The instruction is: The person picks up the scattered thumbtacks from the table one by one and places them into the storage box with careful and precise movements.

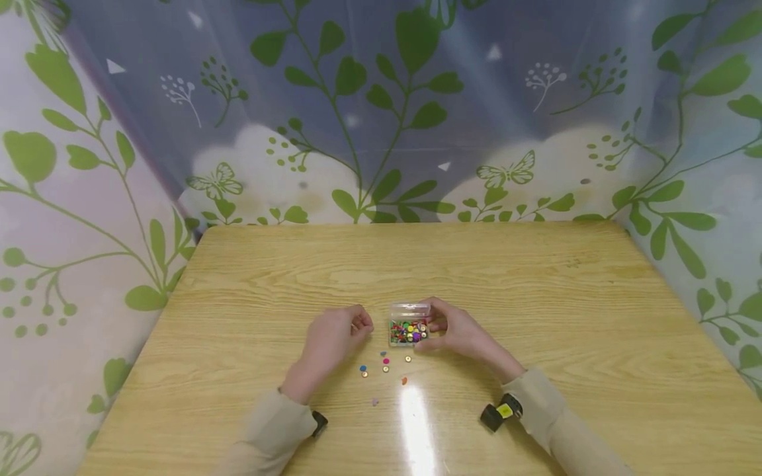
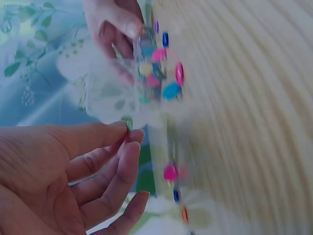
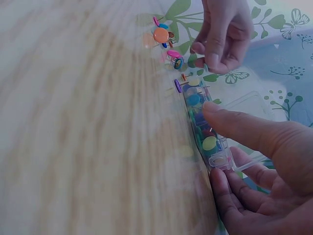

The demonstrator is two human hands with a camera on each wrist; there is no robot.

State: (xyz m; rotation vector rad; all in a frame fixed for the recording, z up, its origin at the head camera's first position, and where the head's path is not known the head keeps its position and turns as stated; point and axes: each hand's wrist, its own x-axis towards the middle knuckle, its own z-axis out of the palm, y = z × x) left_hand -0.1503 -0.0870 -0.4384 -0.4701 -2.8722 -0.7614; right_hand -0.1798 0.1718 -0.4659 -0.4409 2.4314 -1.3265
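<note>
open clear box (image 1: 401, 344), colourful thumbtacks (image 1: 408, 330) inside, right hand (image 1: 461, 332) gripping it

On my feed, the hinged-lid box (image 1: 408, 309) sits on the tabletop (image 1: 286, 264) between left hand (image 1: 332, 338) and right hand (image 1: 463, 330), thumbtacks (image 1: 409, 330) inside, loose thumbtacks (image 1: 386, 361) before it.

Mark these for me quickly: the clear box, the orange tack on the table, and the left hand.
Clear box (image 1: 409, 309): head view, on its raised lid.
Orange tack (image 3: 161, 35): right wrist view, on its round head.
Left hand (image 1: 333, 335): head view, on its back.
</note>
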